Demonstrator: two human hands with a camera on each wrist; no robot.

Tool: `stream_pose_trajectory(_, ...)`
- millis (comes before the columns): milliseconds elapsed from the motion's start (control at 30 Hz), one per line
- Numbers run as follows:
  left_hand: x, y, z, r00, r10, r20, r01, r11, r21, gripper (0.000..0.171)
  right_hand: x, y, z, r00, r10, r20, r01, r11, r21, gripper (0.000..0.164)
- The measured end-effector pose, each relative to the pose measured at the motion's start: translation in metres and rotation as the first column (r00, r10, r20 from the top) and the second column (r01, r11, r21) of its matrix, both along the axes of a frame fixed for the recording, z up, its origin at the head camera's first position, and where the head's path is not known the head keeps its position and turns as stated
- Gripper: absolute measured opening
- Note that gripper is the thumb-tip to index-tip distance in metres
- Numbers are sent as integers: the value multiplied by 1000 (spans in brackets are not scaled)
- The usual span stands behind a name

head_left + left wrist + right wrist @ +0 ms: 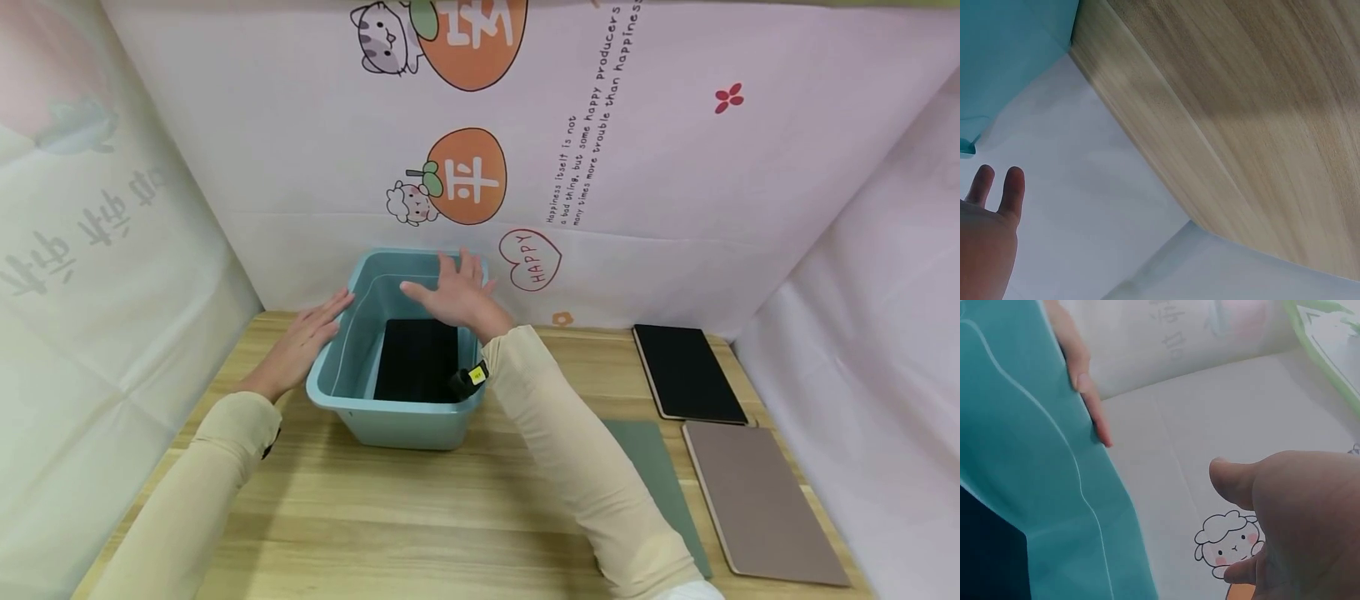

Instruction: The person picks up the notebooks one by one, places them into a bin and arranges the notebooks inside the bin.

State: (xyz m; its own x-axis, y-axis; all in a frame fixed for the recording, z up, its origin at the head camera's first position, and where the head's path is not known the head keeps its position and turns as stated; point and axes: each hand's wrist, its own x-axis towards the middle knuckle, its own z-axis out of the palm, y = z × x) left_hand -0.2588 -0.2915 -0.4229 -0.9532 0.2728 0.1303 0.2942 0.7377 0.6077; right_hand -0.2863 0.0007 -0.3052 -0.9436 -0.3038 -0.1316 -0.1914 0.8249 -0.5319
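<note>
Seen from the head, the left hand (303, 342) lies along the near-left outside of the blue bin (408, 427), its fingers straight and close together, the fingertips at the rim. The bin stands just to its right, upright on the wooden table (375, 517). The right hand (453, 296) is over the far right part of the bin, fingers spread and thumb held out toward the left hand; whether it touches the rim I cannot tell. Below and nearer the person than the right hand, an inner black notebook (416, 362) lies in the bin, well apart from the left hand. A small wrist camera (467, 381) sits at the right cuff. Well to the right of the right hand lie an outer black notebook (690, 372), a brown notebook (765, 500) nearer the person, and a green notebook (663, 483) partly under the right sleeve (577, 467). Beyond both hands hangs a printed white cloth (300, 125).

From the left wrist, two fingers of the left hand show, straight and a little apart; the rest is cut off. The bin's wall is just above them, and the table spreads to their right.

From the right wrist, the right hand shows its thumb stuck out, clear of the bin, which is to its left. The left hand's fingers rest along the bin's far edge, and the inner black notebook shows at lower left. A sheep drawing (1229, 540) on the cloth appears beneath the thumb.
</note>
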Motion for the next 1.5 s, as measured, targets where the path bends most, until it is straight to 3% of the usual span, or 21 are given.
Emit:
stream_pose_trajectory(400, 3, 0, 2, 999, -15, -29, 15, 1000, 1, 51, 6, 16, 7, 996, 16, -85, -8, 995, 95, 92)
stream_pose_trajectory(667, 3, 2, 2, 1000, -15, -27, 15, 1000, -1, 51, 9, 32, 9, 997, 17, -79, -7, 991, 130, 92)
stream_pose_trajectory(1500, 5, 3, 3, 1000, -16, -9, 17, 999, 31, 52, 16, 88, -3, 992, -3, -129, 6, 1000, 24, 96)
